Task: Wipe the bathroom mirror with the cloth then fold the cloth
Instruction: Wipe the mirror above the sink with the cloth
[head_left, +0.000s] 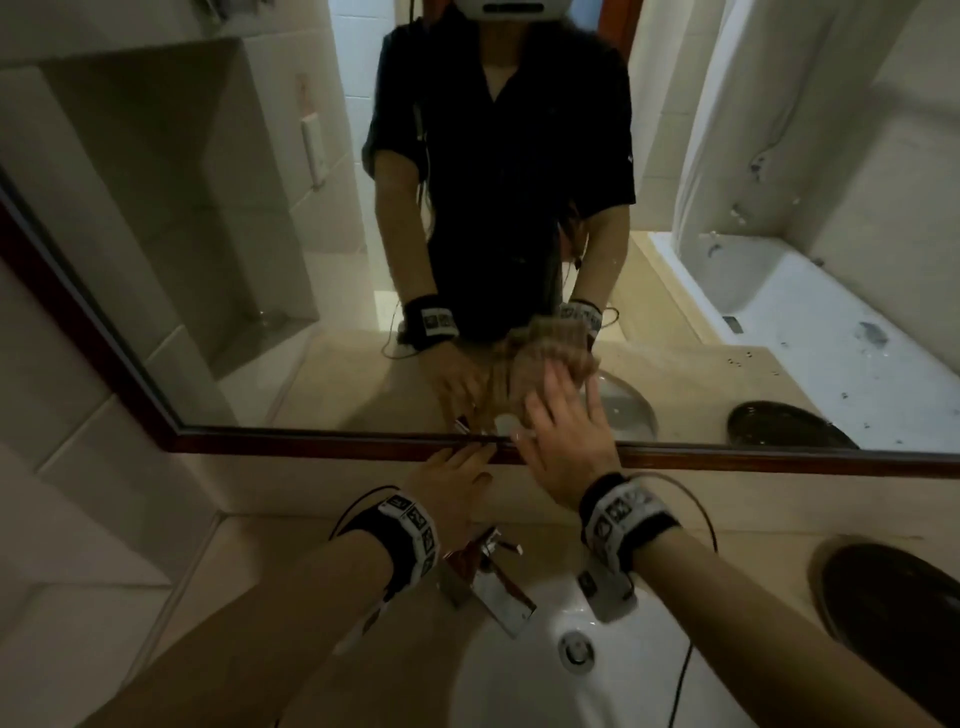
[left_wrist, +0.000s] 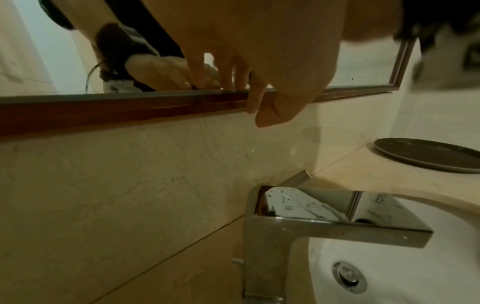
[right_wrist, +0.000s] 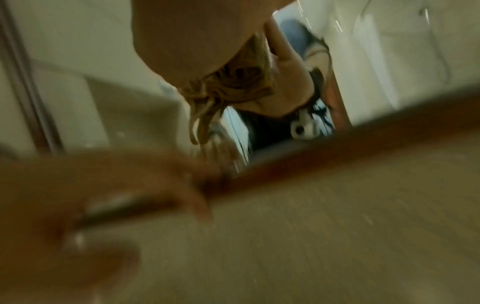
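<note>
Dim, warm-tinted bathroom light; one view badly smeared

The head view is dark and soft, brightest on the white basin (head_left: 524, 670) and the reflected bathtub (head_left: 810, 306), with straight edges of the mirror (head_left: 208, 260) bowing toward the corners. The left wrist view is sharper: the chrome tap (left_wrist: 306, 218) carries small glints, while the near left hand (left_wrist: 259, 51) is out of focus. The right wrist view is streaked by motion blur, its lower half nearly formless.

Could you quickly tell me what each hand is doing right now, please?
Left hand: open, fingertips resting on the mirror frame.
Right hand: open, flat, pressing the cloth against the mirror.
</note>
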